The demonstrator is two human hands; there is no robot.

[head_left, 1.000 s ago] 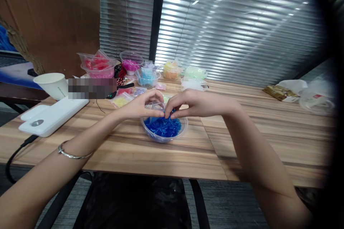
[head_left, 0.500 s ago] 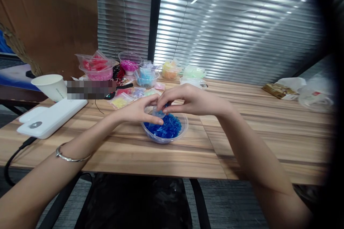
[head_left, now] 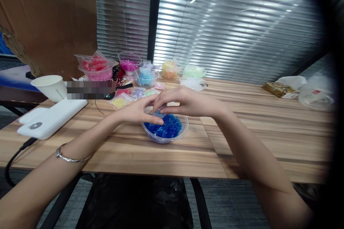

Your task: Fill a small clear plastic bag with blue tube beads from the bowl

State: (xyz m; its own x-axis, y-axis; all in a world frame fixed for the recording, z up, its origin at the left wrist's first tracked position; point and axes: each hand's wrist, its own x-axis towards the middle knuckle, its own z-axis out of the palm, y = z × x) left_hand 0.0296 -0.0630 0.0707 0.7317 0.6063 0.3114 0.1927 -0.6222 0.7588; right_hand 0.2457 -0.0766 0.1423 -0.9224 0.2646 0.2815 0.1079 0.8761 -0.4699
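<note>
Wood-grain surface (head_left: 255, 136). On it: clear bowl (head_left: 185, 129) of blue pieces (head_left: 168, 128) around center, white device (head_left: 57, 115) at left, paper cup (head_left: 52, 88) just behind it, small plastic bags (head_left: 120, 101) mid-left, clear tubs (head_left: 146, 84) along back, brown-gold packet (head_left: 278, 89) far right.

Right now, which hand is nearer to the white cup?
Left. The left hand is to the right of the white cup; the right hand is farther right.

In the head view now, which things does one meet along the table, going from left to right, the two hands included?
White paper cup → pink bowl → left hand → bowl of blue pieces → right hand → gold-coloured packet.
</note>
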